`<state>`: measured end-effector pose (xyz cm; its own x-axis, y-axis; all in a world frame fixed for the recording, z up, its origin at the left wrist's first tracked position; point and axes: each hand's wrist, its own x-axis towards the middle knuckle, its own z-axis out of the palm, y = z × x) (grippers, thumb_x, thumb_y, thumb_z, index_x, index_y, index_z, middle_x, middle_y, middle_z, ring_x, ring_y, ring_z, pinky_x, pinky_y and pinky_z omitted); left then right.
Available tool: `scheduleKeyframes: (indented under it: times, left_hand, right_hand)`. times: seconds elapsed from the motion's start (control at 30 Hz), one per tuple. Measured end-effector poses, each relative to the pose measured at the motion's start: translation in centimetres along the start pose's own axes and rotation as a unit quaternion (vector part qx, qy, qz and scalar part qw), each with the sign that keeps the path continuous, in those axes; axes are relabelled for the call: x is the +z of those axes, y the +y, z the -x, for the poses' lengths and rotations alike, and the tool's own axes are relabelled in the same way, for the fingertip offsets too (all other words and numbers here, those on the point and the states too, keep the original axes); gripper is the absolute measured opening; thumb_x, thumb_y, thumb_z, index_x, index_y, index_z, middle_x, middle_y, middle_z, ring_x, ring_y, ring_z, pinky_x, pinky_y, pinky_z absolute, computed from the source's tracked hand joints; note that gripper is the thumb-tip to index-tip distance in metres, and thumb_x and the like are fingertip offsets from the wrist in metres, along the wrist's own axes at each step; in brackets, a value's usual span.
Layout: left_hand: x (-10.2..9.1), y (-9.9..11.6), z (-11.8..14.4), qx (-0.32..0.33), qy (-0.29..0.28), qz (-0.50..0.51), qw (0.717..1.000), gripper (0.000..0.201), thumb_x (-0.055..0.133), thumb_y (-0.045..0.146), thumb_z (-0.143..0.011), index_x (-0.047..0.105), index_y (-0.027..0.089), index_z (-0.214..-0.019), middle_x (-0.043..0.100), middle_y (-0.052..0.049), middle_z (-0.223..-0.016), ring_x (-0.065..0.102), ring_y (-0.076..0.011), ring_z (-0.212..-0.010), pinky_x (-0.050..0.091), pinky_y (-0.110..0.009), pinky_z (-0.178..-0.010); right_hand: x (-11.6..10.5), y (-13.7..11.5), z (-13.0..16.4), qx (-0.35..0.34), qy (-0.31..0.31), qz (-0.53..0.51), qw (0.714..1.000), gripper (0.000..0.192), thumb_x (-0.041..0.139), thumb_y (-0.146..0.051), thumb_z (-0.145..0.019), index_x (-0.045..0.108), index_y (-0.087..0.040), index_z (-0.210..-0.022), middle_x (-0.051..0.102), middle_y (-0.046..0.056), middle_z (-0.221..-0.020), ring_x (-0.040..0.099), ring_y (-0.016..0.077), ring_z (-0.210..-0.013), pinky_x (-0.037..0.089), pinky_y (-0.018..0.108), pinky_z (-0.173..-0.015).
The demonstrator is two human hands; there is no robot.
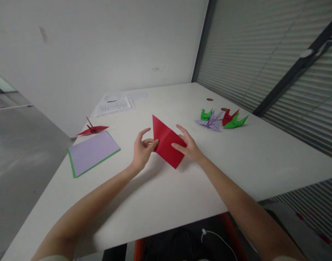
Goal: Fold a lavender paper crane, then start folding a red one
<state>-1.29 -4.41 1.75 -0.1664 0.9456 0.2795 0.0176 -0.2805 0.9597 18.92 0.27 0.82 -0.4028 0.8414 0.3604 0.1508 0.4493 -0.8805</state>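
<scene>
A red sheet of origami paper, creased across its middle, is held up above the white table between my two hands. My left hand pinches its left edge between thumb and fingers, index finger raised off it. On the other side, my right hand grips the right edge, its thumb lying on the near face and some fingers hidden behind. The paper is tilted, with one corner pointing up and another down toward the tabletop.
Left of my hands lies a stack of purple and green paper, with a red paper crane just behind it. Printed sheets with a pen lie farther back. To the right stand a purple crane and several green and red ones. Window blinds border the right.
</scene>
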Motion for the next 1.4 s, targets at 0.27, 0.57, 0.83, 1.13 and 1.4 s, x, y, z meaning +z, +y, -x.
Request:
scheduleKeyframes:
  times: [0.27,0.57,0.83,1.13,1.4]
  left_hand:
    - [-1.3,-3.5,-0.2,0.174,-0.131,-0.414,0.884,0.03,0.066,0.023,-0.081,0.064,0.021,-0.111,0.064,-0.011,-0.111,0.066,-0.0252,-0.095,0.056,-0.043,-0.082]
    - [-1.5,-4.7,-0.3,0.286,-0.29,-0.489,0.771,0.024,0.05,0.016,-0.091,0.071,0.016,-0.102,0.07,-0.012,-0.102,0.066,-0.024,-0.094,0.052,-0.043,-0.089]
    - [-1.9,-4.4,-0.4,0.287,-0.284,-0.482,0.778,0.024,0.056,0.034,-0.09,0.072,0.019,-0.1,0.071,-0.01,-0.106,0.067,-0.0232,-0.097,0.05,-0.043,-0.094]
    - [-2.2,-4.8,-0.4,0.317,-0.3,-0.467,0.769,0.026,0.047,0.026,-0.096,0.072,0.019,-0.093,0.071,-0.008,-0.101,0.068,-0.0198,-0.091,0.054,-0.036,-0.084]
    - [-2.1,-4.0,0.5,0.342,-0.393,-0.428,0.738,0.037,0.051,0.041,-0.093,0.064,0.017,-0.117,0.063,-0.013,-0.127,0.061,-0.0258,-0.115,0.045,-0.044,-0.102]
  right_hand:
    - [-0.5,3.5,1.1,0.091,-0.106,0.024,0.99,0.048,0.067,-0.028,-0.078,0.056,-0.022,-0.124,0.07,0.008,-0.113,0.068,0.0235,-0.095,0.056,0.043,-0.086]
    - [-0.3,3.1,1.4,-0.016,-0.066,0.376,0.924,0.048,0.073,-0.039,-0.077,0.064,-0.026,-0.122,0.058,0.012,-0.118,0.052,0.0304,-0.112,0.042,0.053,-0.1]
    - [-0.4,2.0,2.2,-0.129,-0.143,0.403,0.894,0.024,0.075,-0.043,-0.073,0.077,-0.033,-0.094,0.05,0.006,-0.136,0.034,0.0346,-0.133,0.024,0.06,-0.111]
    - [-0.4,1.2,1.8,-0.109,-0.177,0.289,0.934,0.017,0.058,-0.02,-0.084,0.073,-0.022,-0.091,0.074,0.005,-0.096,0.065,0.0196,-0.091,0.042,0.042,-0.096]
    - [-3.7,3.1,1.0,0.071,-0.144,0.151,0.975,0.03,0.057,-0.044,-0.085,0.07,-0.017,-0.081,0.07,0.004,-0.076,0.062,0.0195,-0.072,0.047,0.031,-0.066]
